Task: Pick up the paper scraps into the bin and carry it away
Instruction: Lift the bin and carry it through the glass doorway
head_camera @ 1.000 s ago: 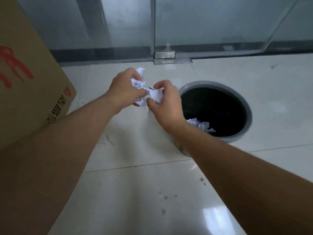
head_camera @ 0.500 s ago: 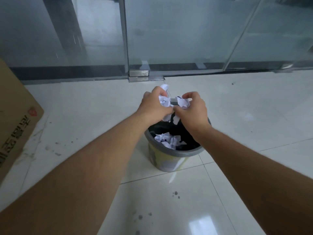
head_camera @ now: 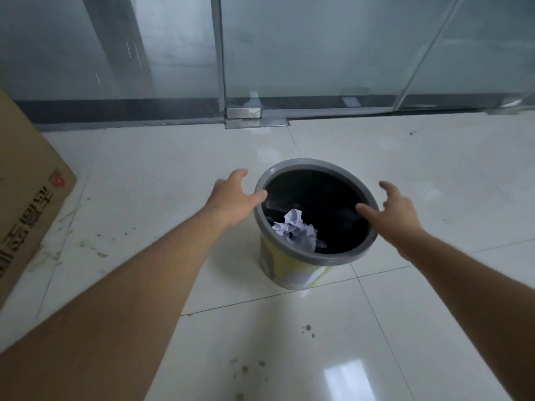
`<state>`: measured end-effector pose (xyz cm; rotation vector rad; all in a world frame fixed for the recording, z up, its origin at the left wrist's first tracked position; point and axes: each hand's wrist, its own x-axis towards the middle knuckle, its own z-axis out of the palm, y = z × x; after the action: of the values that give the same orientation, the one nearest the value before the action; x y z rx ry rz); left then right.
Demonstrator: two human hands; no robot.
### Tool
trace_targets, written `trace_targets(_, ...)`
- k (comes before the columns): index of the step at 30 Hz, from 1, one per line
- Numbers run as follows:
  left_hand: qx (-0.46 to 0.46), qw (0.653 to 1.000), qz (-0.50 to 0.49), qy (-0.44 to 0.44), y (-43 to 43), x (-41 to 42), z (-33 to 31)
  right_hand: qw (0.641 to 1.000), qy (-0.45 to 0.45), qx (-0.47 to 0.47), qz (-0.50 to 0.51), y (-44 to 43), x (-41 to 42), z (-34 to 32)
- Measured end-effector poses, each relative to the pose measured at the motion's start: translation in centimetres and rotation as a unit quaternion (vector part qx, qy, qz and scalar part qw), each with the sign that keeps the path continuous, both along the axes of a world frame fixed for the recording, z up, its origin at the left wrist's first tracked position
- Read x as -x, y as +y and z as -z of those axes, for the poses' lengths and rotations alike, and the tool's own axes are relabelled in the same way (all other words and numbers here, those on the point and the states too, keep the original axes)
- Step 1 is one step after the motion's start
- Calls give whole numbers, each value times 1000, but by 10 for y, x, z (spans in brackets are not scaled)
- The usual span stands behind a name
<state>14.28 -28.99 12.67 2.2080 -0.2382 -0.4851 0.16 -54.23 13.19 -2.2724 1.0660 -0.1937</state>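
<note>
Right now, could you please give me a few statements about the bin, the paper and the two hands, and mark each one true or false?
1. Crumpled paper lies inside the bin. True.
2. The left hand is holding a paper scrap. False: it is open and holds nothing, with fingertips at the bin's rim.
3. The right hand is closed in a fist. False: its fingers are spread open over the rim's right side.
4. The bin stands upright on the tiled floor. True.
5. A cardboard box sits at the left edge of the view. True.
6. The bin lies tipped on its side. False: its opening faces up.
</note>
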Motion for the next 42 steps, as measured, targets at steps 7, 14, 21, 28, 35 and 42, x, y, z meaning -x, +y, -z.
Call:
trace_targets(7, -25, 997, 66, 22, -25, 21, 20, 997, 32, -71, 3, 2, 3, 34)
trace_targets(14, -41, 998, 37, -15, -25, 31, 26, 999, 20, -44, 1, 7, 3, 37)
trace_targets(21, -61, 997, 11, 36, 11, 52, -81, 995, 35, -86, -24, 39, 16, -71)
trace_targets(28, -30, 999, 14, 30, 35, 43, -366, 994, 1, -98, -38, 56, 0, -349)
trace_targets(35, -21, 1000, -11, -17, 56, 36, -662, 991, -74, -66, -89, 67, -31, -638)
trace_targets(42, -1, 993, -69, -94, 83, 37, -849, 983, -117, -24, -138, 79, -51, -834)
